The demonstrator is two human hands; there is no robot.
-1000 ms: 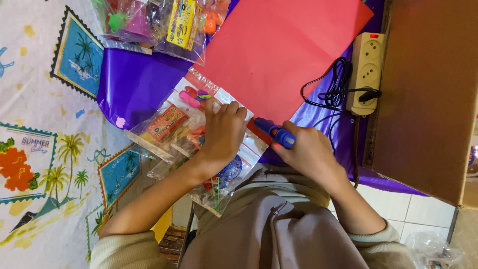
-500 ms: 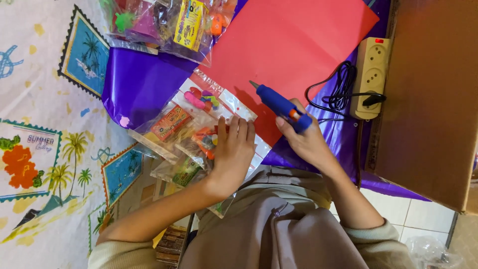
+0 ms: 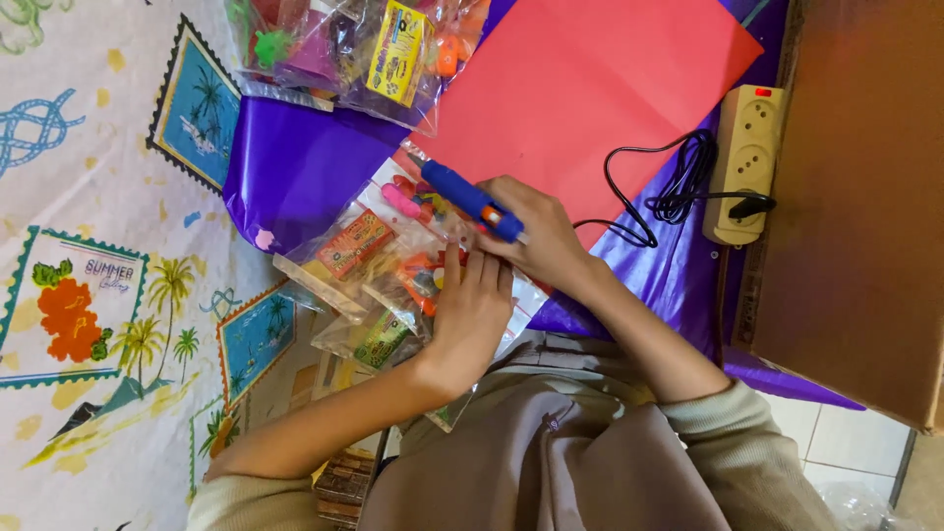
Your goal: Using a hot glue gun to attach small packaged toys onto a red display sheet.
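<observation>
Right hand (image 3: 539,234) gripping blue glue gun (image 3: 470,200), left hand (image 3: 470,313) flat on toy packets (image 3: 379,265), red paper (image 3: 590,88) beside.

The glue gun (image 3: 470,200) lies above the toy packets (image 3: 379,270), beside the paper sheet (image 3: 590,88); the power strip (image 3: 744,162) lies right of that sheet.

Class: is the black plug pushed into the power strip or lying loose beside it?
Plugged in: the black plug sits in a socket of the cream power strip.
</observation>
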